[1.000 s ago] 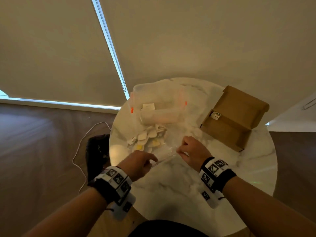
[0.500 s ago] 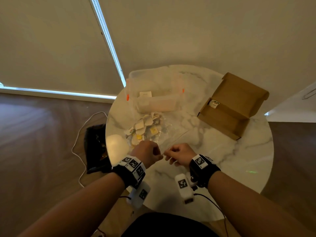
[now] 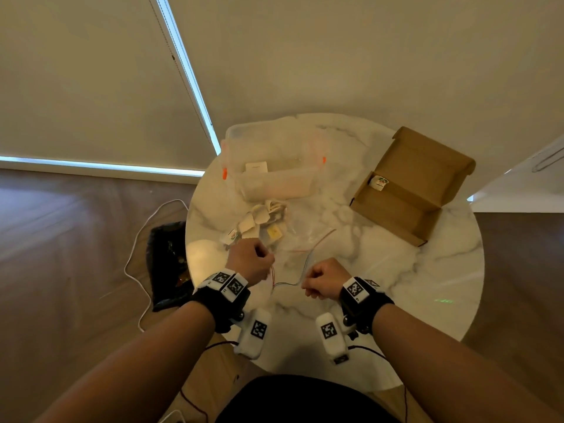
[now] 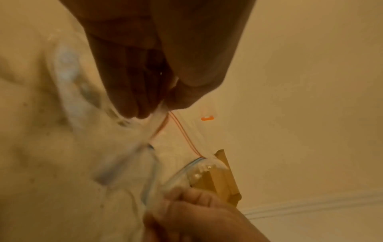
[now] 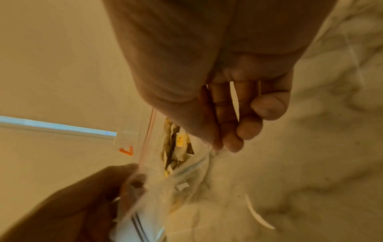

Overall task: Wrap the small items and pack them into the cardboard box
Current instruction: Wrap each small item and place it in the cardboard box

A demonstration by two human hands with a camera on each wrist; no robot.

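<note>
A clear zip bag [image 3: 300, 248] with red and blue seal lines hangs between both hands above the near part of the round marble table [image 3: 396, 270]. My left hand [image 3: 253, 261] pinches one lip of its mouth, and my right hand [image 3: 320, 280] pinches the other. The left wrist view has the left hand [image 4: 157, 104] gripping the red-lined strip [image 4: 182, 134]. In the right wrist view the right hand [image 5: 228, 131] holds the blue-lined edge. A pile of small wrapped items [image 3: 259, 222] lies beyond the bag. The open cardboard box [image 3: 409, 187] at the right holds one small item [image 3: 378, 182].
A clear plastic container [image 3: 271, 166] with orange clips stands at the table's far side, behind the pile. On the floor to the left lie a black bag [image 3: 168, 264] and a white cable [image 3: 143, 239]. A wall rises close behind the table.
Both hands drew the bag back toward the table's near edge, met, then moved apart. The bag's mouth now gapes between them.
</note>
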